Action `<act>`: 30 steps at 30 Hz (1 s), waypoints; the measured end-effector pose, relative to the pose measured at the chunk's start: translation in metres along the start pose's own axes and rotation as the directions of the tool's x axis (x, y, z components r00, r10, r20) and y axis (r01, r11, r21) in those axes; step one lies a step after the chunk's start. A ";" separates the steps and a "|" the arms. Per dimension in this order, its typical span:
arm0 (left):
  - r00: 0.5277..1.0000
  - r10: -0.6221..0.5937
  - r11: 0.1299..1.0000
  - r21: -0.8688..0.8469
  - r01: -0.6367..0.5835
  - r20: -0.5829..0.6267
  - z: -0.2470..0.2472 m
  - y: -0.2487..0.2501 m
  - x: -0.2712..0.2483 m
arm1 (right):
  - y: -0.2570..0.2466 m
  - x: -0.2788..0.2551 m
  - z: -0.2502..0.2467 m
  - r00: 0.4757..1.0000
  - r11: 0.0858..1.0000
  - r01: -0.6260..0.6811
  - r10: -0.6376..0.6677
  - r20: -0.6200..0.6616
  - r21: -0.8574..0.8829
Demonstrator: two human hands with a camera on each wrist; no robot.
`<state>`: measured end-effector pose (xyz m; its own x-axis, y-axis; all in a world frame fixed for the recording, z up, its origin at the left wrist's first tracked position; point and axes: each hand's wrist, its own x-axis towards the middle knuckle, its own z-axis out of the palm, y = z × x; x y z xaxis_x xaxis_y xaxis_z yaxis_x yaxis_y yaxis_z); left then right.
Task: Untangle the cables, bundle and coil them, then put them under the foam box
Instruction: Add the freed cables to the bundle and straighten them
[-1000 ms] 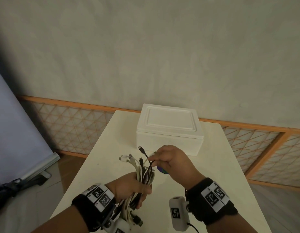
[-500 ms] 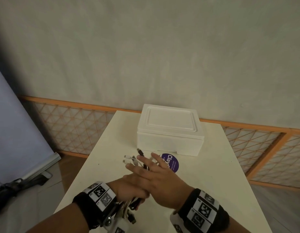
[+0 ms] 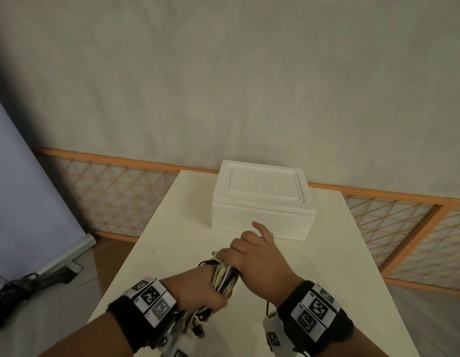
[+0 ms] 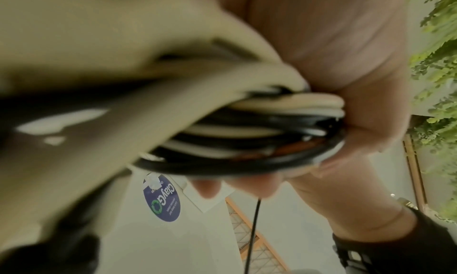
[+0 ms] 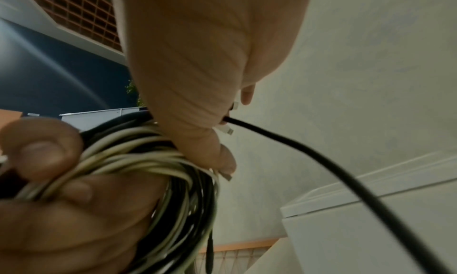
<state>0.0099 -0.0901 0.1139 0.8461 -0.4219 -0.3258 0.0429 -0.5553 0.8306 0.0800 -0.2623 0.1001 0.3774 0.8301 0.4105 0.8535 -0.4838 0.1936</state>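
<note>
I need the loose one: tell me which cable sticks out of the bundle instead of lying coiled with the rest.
The black cable leaving the right hand toward the foam box; the other black and white cables stay coiled, gripped by both hands.

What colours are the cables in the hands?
The cable bundle mixes black and cream-white strands, clearest in the right wrist view.

Foam box on table, far end — cable bundle before it, 2 hands gripping.

Dim, noisy; wrist cams blurred.
</note>
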 end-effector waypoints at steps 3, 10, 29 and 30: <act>1.000 0.006 0.999 -0.039 -0.006 -0.004 -0.001 0.000 -0.001 | -0.004 0.002 -0.002 0.991 0.993 -0.105 0.100 -0.091 -0.054; 1.000 0.016 0.994 -0.107 -0.017 -0.011 0.007 -0.001 0.000 | -0.009 0.020 -0.017 0.968 0.993 -0.118 0.117 0.222 -0.011; 0.953 0.282 0.646 -0.714 -0.271 -0.106 0.000 -0.005 -0.002 | -0.005 -0.007 0.029 0.725 0.690 -0.662 0.490 0.484 0.293; 0.954 0.266 0.593 -0.758 -0.273 -0.136 -0.001 -0.006 0.001 | -0.011 -0.007 0.032 0.720 0.708 -0.651 0.464 0.516 0.272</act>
<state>0.0112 -0.0868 0.1093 0.8912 -0.4528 -0.0284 0.1967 0.3292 0.9235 0.0789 -0.2540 0.0667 0.8530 0.5166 -0.0746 0.4566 -0.8078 -0.3728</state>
